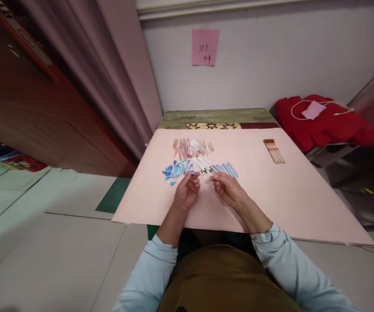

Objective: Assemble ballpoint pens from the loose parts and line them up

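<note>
Left hand (187, 193), fingers curled, pinches small blue piece (193, 173) over worktop (271, 199), near middle. Right hand (227, 188), fingers bent inward, beside slim white rods (201, 163) with dark tips; cannot tell whether it grips one. Smooth pale-blue tubes (229, 168) lie behind right hand; stubby blue caps (167, 172) toward left edge; brownish tubes (180, 148) nearer far edge. Beige pens (274, 152) near far right corner; rumpled red cloth (328, 128) beyond right edge.

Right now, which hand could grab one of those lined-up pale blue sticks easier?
Probably the right hand: it's nearer the pale blue sticks. The left hand is farther away, pinching a small blue piece. Whether the right holds something is unclear.
</note>
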A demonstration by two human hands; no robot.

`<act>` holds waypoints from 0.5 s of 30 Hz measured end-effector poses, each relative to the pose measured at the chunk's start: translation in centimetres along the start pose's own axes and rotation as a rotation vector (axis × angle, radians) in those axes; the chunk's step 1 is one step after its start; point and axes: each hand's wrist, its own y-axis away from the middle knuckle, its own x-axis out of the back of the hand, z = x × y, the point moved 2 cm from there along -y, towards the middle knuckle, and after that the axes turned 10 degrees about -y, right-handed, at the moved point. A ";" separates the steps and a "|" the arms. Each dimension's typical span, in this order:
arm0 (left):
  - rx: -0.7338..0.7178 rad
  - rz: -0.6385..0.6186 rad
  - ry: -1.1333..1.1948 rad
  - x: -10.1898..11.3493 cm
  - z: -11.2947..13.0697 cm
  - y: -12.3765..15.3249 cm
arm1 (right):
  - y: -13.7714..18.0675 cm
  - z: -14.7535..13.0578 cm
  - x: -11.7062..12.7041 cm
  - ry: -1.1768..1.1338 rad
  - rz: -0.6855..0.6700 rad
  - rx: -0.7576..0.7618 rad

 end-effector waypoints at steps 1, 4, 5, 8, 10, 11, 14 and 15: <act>0.012 -0.011 0.017 -0.2 -0.2 -0.1 | -0.1 0.0 0.2 -0.017 0.014 0.015; 0.042 -0.036 0.037 -0.7 -0.8 -0.4 | -0.1 0.2 0.7 -0.065 0.054 0.054; 0.050 -0.039 0.045 -0.8 -0.9 -0.4 | -0.1 0.4 0.8 -0.072 0.066 0.065; 0.065 -0.029 0.074 -0.7 -0.9 -0.2 | 0.0 1.0 0.9 -0.056 0.085 0.077; 0.073 -0.019 0.078 -0.6 -0.8 -0.1 | 0.1 1.4 0.9 -0.033 0.091 0.068; 0.077 -0.015 0.076 -0.6 -0.8 -0.1 | 0.1 1.5 0.9 -0.025 0.095 0.065; 0.083 -0.027 0.078 -0.6 -0.7 0.1 | 0.2 1.6 0.9 0.000 0.092 0.061; 0.088 -0.042 0.081 -0.7 -0.7 0.1 | 0.3 1.5 0.7 0.020 0.082 0.066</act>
